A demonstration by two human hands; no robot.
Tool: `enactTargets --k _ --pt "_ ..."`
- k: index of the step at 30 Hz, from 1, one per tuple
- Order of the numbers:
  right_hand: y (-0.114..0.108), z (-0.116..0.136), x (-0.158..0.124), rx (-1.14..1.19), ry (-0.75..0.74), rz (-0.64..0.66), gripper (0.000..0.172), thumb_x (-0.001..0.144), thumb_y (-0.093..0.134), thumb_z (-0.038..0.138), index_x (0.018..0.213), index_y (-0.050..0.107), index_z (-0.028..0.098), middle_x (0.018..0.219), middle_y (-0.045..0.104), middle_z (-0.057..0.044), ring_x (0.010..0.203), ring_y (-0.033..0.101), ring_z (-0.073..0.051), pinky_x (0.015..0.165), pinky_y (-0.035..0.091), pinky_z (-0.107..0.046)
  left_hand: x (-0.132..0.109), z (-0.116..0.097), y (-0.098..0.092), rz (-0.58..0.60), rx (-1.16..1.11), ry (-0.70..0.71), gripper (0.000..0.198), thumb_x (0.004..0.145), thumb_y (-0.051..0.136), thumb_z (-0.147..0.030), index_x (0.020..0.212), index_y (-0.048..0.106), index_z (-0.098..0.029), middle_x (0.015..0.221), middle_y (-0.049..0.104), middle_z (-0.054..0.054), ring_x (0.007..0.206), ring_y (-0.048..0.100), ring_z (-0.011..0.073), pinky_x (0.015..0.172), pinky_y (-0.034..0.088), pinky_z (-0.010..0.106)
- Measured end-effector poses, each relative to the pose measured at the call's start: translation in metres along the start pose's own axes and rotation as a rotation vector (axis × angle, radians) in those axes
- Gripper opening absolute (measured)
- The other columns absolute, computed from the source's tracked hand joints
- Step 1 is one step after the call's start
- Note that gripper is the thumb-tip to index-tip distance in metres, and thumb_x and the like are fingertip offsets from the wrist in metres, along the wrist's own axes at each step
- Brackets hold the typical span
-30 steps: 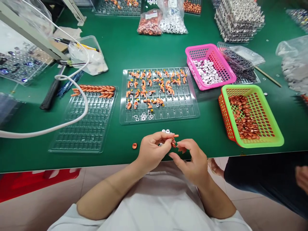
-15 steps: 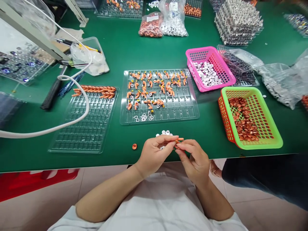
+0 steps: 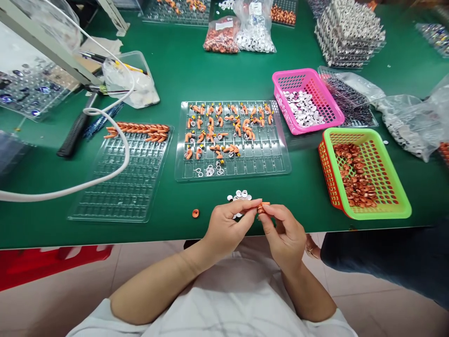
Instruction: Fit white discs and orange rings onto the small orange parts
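Between my two hands, close to the table's front edge, is a small orange part, mostly covered by the fingertips. My left hand pinches it from the left with thumb and forefinger. From the right, my right hand pinches it too. Small white discs lie just beyond and partly behind my left fingers. A single round orange piece rests on the table left of my left hand. Past the hands lies a clear compartment tray with curved orange pieces and white rings.
A pink basket of white discs and a green basket of orange discs stand to the right. Left are a second clear tray, a white cable and a hammer. Someone's dark-clothed leg is at the right edge.
Both hands stay pinched together, and the orange part between the fingertips has turned slightly, showing more of its rounded side. The view has shifted a little.
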State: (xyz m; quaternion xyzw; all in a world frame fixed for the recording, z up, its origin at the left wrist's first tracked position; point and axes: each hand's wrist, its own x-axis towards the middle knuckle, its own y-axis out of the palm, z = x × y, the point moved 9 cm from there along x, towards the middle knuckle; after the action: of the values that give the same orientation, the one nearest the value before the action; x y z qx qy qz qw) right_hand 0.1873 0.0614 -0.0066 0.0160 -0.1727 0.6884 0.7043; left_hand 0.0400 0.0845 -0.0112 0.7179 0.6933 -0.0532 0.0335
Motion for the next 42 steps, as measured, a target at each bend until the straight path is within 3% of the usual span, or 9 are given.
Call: enactTargets --k 6,18,24,30,34,38,42 --pt "0.0 0.001 0.0 0.036 -0.059 -0.033 0.039 0.086 0.065 0.001 0.114 0.069 0.029 0.104 0.072 -0.005 0.097 0.069 -0.02 0.084 0.06 -0.037 -0.002 -0.01 0.0 -0.012 0.069 0.142 0.022 0.087 0.064 -0.013 0.102 0.08 -0.016 0.099 0.081 0.007 0.087 0.077 0.0189 0.08 0.061 0.024" --pt "-0.003 0.002 0.0 0.012 -0.057 -0.049 0.04 0.085 0.066 0.0 0.113 0.069 0.029 0.101 0.072 -0.004 0.094 0.068 -0.02 0.081 0.059 -0.036 -0.011 -0.027 0.004 0.062 0.149 0.361 0.034 0.092 0.059 -0.005 0.12 0.073 -0.017 0.114 0.077 0.008 0.103 0.075 0.0191 0.092 0.06 0.027" --pt "-0.004 0.008 0.004 -0.043 -0.069 0.037 0.042 0.085 0.066 0.001 0.115 0.069 0.03 0.101 0.069 -0.003 0.092 0.067 -0.018 0.077 0.058 -0.032 -0.006 -0.023 0.0 0.122 0.11 0.326 0.027 0.09 0.064 -0.007 0.11 0.078 -0.019 0.105 0.08 0.008 0.092 0.077 0.0189 0.084 0.062 0.028" --pt "0.0 0.003 0.01 0.177 0.019 0.21 0.035 0.088 0.065 0.006 0.111 0.071 0.031 0.096 0.069 -0.003 0.088 0.065 -0.017 0.074 0.055 -0.03 0.003 -0.02 -0.004 0.219 -0.028 0.224 0.016 0.082 0.075 -0.009 0.092 0.082 -0.02 0.079 0.079 0.005 0.073 0.071 0.016 0.067 0.06 0.025" --pt "0.004 -0.001 0.01 0.269 0.084 0.262 0.031 0.09 0.064 0.01 0.111 0.072 0.032 0.095 0.068 -0.004 0.087 0.065 -0.017 0.072 0.054 -0.028 0.004 -0.026 -0.01 0.149 0.051 0.306 0.01 0.073 0.086 -0.019 0.082 0.081 -0.021 0.085 0.075 0.006 0.084 0.07 0.018 0.076 0.06 0.027" --pt "0.007 -0.003 0.01 0.334 0.129 0.276 0.029 0.092 0.063 0.013 0.113 0.071 0.031 0.098 0.068 -0.004 0.088 0.065 -0.017 0.072 0.055 -0.028 -0.003 -0.033 -0.008 0.157 0.11 0.436 0.011 0.079 0.081 -0.017 0.089 0.079 -0.02 0.093 0.078 0.008 0.095 0.074 0.0204 0.083 0.061 0.03" --pt "0.01 -0.004 0.009 0.364 0.145 0.295 0.028 0.093 0.062 0.014 0.114 0.071 0.031 0.098 0.068 -0.005 0.087 0.065 -0.017 0.073 0.055 -0.028 -0.01 -0.04 -0.007 0.165 0.19 0.549 0.016 0.08 0.08 -0.014 0.095 0.076 -0.02 0.093 0.08 0.006 0.092 0.076 0.0184 0.086 0.061 0.027"
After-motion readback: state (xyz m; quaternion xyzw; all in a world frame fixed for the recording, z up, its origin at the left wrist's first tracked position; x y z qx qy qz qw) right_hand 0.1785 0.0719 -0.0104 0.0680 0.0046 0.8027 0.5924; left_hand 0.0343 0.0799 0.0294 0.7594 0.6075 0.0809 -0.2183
